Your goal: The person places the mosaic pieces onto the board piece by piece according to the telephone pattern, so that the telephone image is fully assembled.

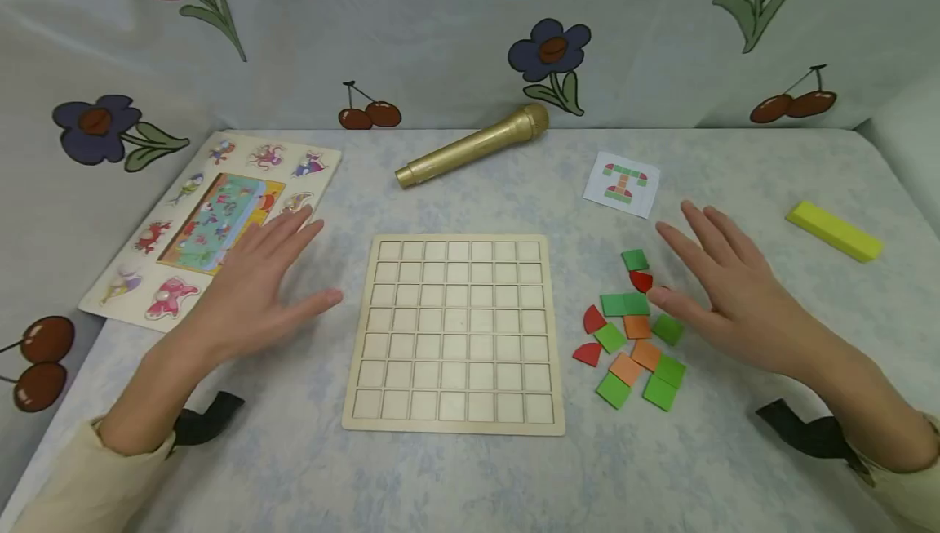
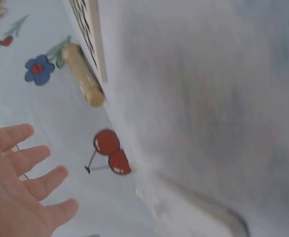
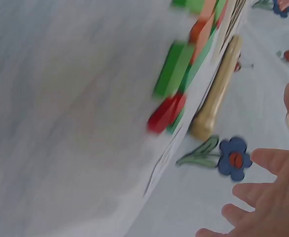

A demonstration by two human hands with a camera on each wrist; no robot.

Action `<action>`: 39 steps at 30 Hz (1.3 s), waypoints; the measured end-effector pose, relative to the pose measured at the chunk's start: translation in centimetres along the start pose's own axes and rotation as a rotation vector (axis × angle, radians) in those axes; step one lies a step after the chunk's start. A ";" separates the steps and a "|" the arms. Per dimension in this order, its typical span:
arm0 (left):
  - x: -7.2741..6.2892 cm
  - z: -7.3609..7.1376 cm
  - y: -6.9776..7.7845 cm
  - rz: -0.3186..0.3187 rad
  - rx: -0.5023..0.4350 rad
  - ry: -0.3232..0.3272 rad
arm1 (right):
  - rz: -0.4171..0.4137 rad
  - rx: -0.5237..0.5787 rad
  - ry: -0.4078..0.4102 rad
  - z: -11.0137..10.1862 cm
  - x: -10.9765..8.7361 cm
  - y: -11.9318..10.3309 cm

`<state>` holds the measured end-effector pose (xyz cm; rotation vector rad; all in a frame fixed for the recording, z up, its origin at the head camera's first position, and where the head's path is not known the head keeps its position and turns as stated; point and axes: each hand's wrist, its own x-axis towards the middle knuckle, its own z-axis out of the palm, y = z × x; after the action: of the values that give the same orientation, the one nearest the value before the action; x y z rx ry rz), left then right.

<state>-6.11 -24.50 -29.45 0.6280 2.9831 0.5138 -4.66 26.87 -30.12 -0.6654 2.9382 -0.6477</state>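
Observation:
My left hand [image 1: 253, 292] is held over the table with fingers spread, between the picture board [image 1: 169, 198] and the wooden grid board [image 1: 453, 427]; it holds nothing. The grid's square cells are bare. To the right, my right hand [image 1: 742, 300] hovers with fingers extended beside a loose group of colored tiles, its thumb overlapping their edge in the head view. Among them lie green squares [image 1: 614, 390], orange squares [image 1: 627, 369] and red quarter-round pieces [image 1: 587, 354]. A small pattern card [image 1: 622, 184] beyond them shows a green, orange and red figure.
A gold microphone [image 1: 473, 145] lies behind the grid board. At the right sits a yellow bar [image 1: 834, 231]. A cloth with printed flowers and cherries [image 1: 455, 43] hangs at the table's back edge. Dark straps [image 1: 209, 419] hang at both wrists.

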 end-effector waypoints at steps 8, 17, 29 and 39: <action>-1.3 1.2 1.3 -0.042 -0.546 -0.210 | -0.074 0.180 -0.026 1.6 1.2 -4.2; -1.6 2.5 1.1 -0.032 -0.464 -0.337 | -0.017 0.207 -0.125 3.2 2.4 -5.7; -0.8 2.9 1.4 0.063 -0.323 -0.365 | 0.003 0.072 -0.164 3.9 3.2 -5.3; -1.1 3.1 1.2 0.046 -0.319 -0.362 | 0.020 0.052 -0.147 4.1 3.3 -5.6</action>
<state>-4.27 -22.90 -32.02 0.6753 2.4846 0.7667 -4.81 19.31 -31.43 -0.6489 2.7799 -0.6422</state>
